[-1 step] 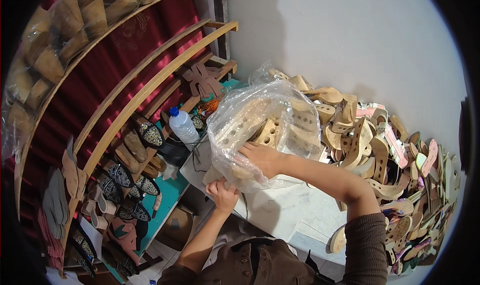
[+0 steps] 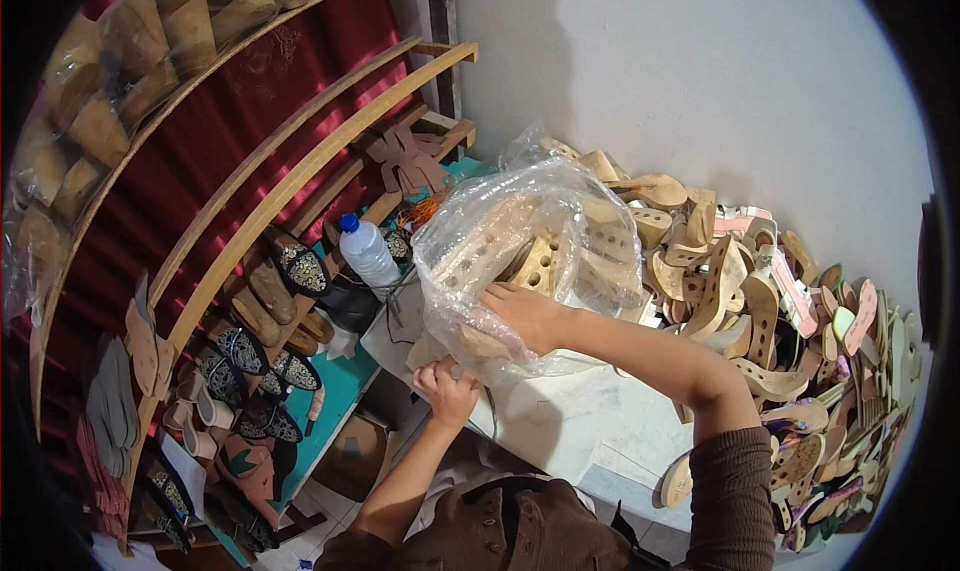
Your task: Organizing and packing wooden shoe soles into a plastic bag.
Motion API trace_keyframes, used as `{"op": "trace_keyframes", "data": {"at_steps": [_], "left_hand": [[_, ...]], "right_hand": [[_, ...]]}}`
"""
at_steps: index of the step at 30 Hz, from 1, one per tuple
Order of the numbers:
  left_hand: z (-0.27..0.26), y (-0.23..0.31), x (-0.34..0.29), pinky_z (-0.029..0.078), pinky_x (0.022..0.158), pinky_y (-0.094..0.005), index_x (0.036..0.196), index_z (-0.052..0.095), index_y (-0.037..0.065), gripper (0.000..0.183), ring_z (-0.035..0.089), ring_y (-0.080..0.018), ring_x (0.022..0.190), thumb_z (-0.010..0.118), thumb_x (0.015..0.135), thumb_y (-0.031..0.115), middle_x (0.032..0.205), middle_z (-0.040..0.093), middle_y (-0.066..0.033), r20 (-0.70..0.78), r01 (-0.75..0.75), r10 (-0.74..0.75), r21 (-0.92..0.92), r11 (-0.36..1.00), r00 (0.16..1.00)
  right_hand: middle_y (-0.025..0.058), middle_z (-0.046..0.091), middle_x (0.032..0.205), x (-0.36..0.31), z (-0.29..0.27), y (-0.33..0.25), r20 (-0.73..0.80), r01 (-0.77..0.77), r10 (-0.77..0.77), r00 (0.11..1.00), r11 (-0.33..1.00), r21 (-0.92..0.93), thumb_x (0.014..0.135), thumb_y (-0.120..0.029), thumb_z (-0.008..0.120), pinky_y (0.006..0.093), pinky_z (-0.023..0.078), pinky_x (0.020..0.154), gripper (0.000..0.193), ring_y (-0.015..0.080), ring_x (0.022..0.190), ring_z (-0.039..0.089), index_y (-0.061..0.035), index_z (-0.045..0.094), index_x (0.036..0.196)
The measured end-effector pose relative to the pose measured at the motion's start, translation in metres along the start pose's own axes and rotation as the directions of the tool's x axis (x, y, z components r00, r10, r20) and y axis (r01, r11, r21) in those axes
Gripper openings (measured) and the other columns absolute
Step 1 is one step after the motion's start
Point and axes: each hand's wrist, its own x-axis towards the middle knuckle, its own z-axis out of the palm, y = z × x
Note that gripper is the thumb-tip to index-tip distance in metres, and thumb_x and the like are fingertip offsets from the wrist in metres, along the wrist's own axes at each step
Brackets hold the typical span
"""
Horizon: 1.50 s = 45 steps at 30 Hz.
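Note:
A large clear plastic bag (image 2: 470, 186) stands on the white marble-like tabletop, holding several pale wooden shoe soles (image 2: 541, 263) with rows of round holes. My right hand (image 2: 525, 316) comes from the right and is closed on the near part of the bag, at its opening. Its fingertips point left and are partly hidden by plastic and soles. Low at the bag's front left edge, my left hand (image 2: 448, 391) has its fingers curled in, closed on the plastic there. Its palm is turned away from view.
A heap of wooden soles (image 2: 715, 291) and coloured insoles (image 2: 860, 316) fills the table's right side against the wall. To the left, a blue-capped water bottle (image 2: 367, 254) stands near a wooden rack (image 2: 300, 181) and patterned black shoe uppers (image 2: 240, 351). One loose sole (image 2: 677, 481) lies near the front edge.

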Motion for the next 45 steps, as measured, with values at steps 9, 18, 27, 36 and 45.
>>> {"op": "trace_keyframes", "data": {"at_steps": [9, 18, 27, 36, 45], "left_hand": [[-0.004, 0.001, 0.008, 0.029, 0.077, -0.0466, 0.067, 0.053, 0.017, 0.022, 0.037, -0.0297, 0.092, 0.065, 0.05, 0.014, 0.095, 0.047, -0.0094, -0.092, -0.096, 0.092, -0.044, 0.994, 0.992], [-0.001, -0.005, 0.011, 0.03, 0.076, -0.046, 0.07, 0.052, 0.017, 0.021, 0.038, -0.0294, 0.088, 0.064, 0.053, 0.018, 0.088, 0.044, -0.0099, -0.062, -0.127, 0.123, -0.069, 0.989, 0.99], [-0.005, -0.008, 0.015, 0.03, 0.079, -0.0464, 0.073, 0.055, 0.02, 0.017, 0.038, -0.0288, 0.09, 0.066, 0.061, 0.023, 0.091, 0.042, -0.0088, -0.041, -0.151, 0.148, -0.1, 0.983, 0.988], [-0.011, -0.016, 0.018, 0.029, 0.08, -0.0447, 0.081, 0.062, 0.027, 0.021, 0.036, -0.0272, 0.09, 0.066, 0.061, 0.026, 0.089, 0.04, -0.0055, -0.034, -0.209, 0.207, -0.092, 0.974, 0.978], [-0.022, -0.033, 0.034, 0.029, 0.081, -0.044, 0.079, 0.055, 0.019, 0.018, 0.036, -0.0268, 0.09, 0.059, 0.074, 0.036, 0.092, 0.041, -0.0068, -0.057, -0.3, 0.296, -0.284, 0.911, 0.953]], "right_hand": [[0.0186, 0.041, 0.118, 0.004, 0.011, 0.004, -0.086, 0.037, -0.041, 0.995, 0.998, -0.049, 0.066, -0.025, 0.062, 0.0388, 0.034, 0.097, 0.07, 0.0335, 0.111, 0.042, -0.0087, 0.034, 0.128], [0.0159, 0.044, 0.116, 0.002, 0.012, 0.011, -0.095, 0.061, -0.062, 0.994, 0.998, -0.014, 0.064, -0.028, 0.065, 0.0372, 0.036, 0.095, 0.07, 0.0297, 0.109, 0.045, -0.0078, 0.038, 0.125], [0.0161, 0.049, 0.11, 0.001, 0.007, 0.008, -0.222, 0.042, -0.022, 0.975, 0.995, 0.085, 0.068, -0.03, 0.062, 0.039, 0.042, 0.089, 0.06, 0.0324, 0.101, 0.052, -0.0062, 0.042, 0.121], [0.0132, 0.052, 0.089, -0.001, -0.003, -0.013, -0.18, -0.21, 0.157, 0.971, 0.922, -0.325, 0.069, -0.021, 0.057, 0.0342, 0.048, 0.062, 0.037, 0.0228, 0.08, 0.056, -0.0038, 0.054, 0.102], [0.0101, 0.056, 0.093, -0.015, -0.008, 0.001, -0.222, -0.15, 0.098, 0.97, 0.961, -0.232, 0.075, -0.021, 0.054, 0.0362, 0.048, 0.067, 0.033, 0.0252, 0.083, 0.058, -0.0064, 0.056, 0.104]]}}
